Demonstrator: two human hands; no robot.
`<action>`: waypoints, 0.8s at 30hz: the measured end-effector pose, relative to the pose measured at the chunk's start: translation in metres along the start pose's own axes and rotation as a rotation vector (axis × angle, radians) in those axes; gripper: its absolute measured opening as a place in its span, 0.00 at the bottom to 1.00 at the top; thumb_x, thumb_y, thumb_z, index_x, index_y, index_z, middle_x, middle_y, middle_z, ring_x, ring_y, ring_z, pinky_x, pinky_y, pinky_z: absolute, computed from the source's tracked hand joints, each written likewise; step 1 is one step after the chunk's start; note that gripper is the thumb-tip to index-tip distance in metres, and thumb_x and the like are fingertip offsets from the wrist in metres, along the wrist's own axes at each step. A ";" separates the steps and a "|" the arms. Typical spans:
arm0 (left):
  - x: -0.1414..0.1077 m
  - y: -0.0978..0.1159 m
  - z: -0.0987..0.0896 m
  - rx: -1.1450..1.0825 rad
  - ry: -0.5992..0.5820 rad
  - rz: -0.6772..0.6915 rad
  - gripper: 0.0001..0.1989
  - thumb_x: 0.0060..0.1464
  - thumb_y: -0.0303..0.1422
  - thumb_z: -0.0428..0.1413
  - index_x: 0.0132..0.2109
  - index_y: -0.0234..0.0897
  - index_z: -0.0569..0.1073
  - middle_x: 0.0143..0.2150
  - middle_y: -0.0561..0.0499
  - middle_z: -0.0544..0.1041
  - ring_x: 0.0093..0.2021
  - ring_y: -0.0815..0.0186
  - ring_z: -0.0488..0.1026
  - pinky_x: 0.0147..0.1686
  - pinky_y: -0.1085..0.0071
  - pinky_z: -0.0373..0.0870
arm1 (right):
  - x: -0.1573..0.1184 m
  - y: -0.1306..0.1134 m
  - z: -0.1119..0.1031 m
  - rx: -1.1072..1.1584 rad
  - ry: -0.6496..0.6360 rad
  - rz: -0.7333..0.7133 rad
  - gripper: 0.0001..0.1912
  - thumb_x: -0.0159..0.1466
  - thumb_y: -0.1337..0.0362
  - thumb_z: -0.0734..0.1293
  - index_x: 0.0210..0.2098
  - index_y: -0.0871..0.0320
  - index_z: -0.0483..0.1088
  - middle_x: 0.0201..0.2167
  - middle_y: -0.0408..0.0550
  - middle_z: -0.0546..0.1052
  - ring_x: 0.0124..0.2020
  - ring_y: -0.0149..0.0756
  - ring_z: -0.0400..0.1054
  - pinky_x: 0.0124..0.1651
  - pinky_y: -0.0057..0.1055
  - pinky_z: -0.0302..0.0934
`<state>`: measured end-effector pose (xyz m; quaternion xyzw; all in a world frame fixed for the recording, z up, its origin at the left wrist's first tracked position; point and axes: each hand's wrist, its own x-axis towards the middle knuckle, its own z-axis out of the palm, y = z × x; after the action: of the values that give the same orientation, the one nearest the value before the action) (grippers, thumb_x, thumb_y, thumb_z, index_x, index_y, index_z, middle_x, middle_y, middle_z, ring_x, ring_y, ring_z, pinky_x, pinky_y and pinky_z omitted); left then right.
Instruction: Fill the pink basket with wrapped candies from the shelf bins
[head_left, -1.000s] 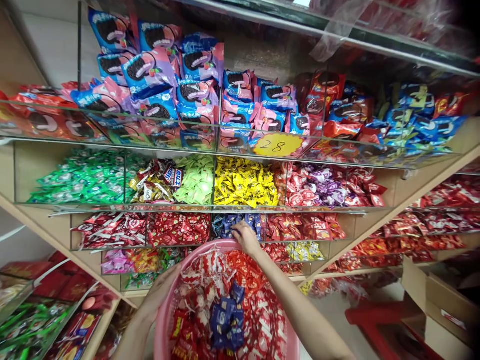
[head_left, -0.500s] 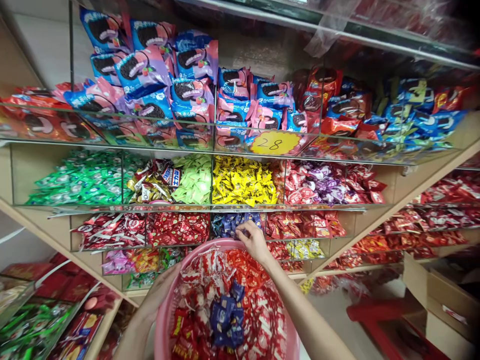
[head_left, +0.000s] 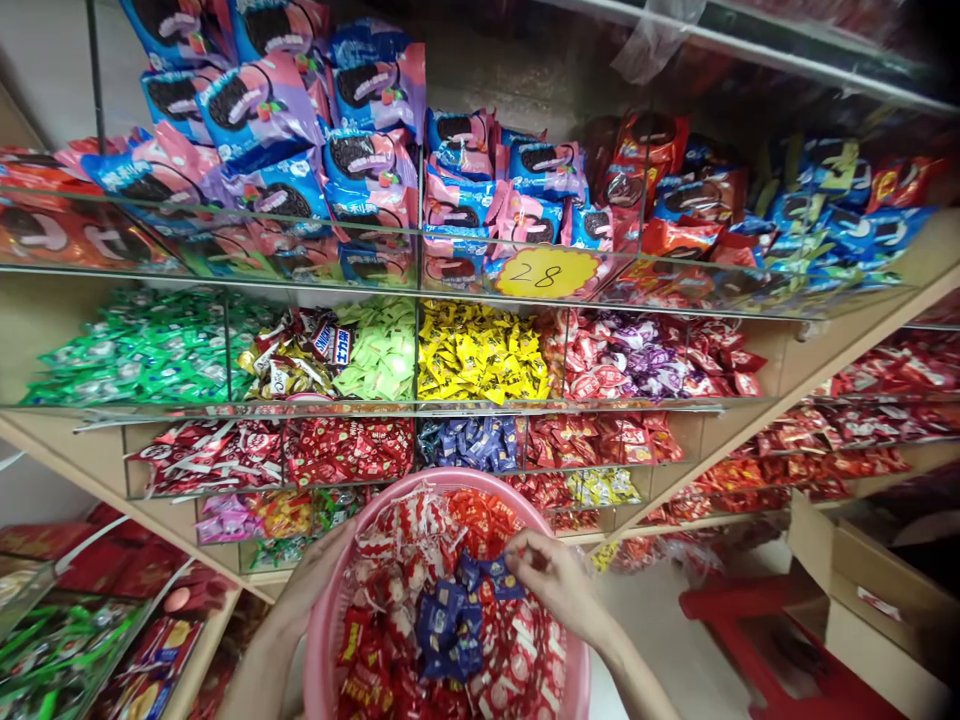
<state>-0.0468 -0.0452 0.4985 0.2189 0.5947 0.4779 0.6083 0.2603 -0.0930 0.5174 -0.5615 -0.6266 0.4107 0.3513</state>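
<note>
A round pink basket holds red, white-and-red and dark blue wrapped candies. My left hand grips the basket's left side, its fingers partly hidden behind the rim. Over the right part of the basket is my right hand, fingers curled, beside dark blue candies lying on the pile. Whether anything is between those fingertips is too small to tell. Behind the basket, more blue candies fill a shelf compartment between two compartments of red candies.
Glass-fronted shelves hold green candies, yellow candies and large cookie packs. A yellow tag reads 28. At the lower right are a red stool and an open cardboard box. Trays of sweets lie lower left.
My right hand has moved from the shelf's blue candies down over the basket. More blue candies show near the basket's upper right. The view has shifted slightly.
</note>
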 end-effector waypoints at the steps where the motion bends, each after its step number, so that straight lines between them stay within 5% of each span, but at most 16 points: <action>1: -0.001 0.001 0.001 0.002 0.006 -0.002 0.18 0.41 0.32 0.64 0.42 0.36 0.74 0.45 0.45 0.76 0.47 0.61 0.73 0.48 0.72 0.68 | -0.002 -0.001 0.001 -0.002 -0.036 0.001 0.10 0.59 0.58 0.62 0.30 0.58 0.69 0.20 0.40 0.64 0.22 0.28 0.55 0.25 0.25 0.49; 10: -0.004 0.004 0.002 0.027 -0.006 0.011 0.18 0.41 0.34 0.64 0.41 0.35 0.75 0.46 0.44 0.76 0.50 0.59 0.70 0.51 0.70 0.66 | -0.003 -0.019 0.023 -0.105 -0.268 -0.103 0.08 0.57 0.67 0.62 0.29 0.56 0.73 0.25 0.41 0.72 0.26 0.30 0.62 0.30 0.24 0.53; 24: -0.003 0.003 0.001 0.039 -0.030 0.014 0.20 0.40 0.35 0.64 0.43 0.36 0.75 0.46 0.44 0.76 0.49 0.59 0.71 0.48 0.69 0.69 | 0.002 -0.018 0.032 -0.401 -0.353 -0.207 0.12 0.51 0.75 0.60 0.27 0.56 0.72 0.28 0.42 0.74 0.30 0.31 0.66 0.33 0.23 0.54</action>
<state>-0.0467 -0.0460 0.5021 0.2421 0.5932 0.4668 0.6095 0.2242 -0.0958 0.5202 -0.4728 -0.8008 0.3317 0.1588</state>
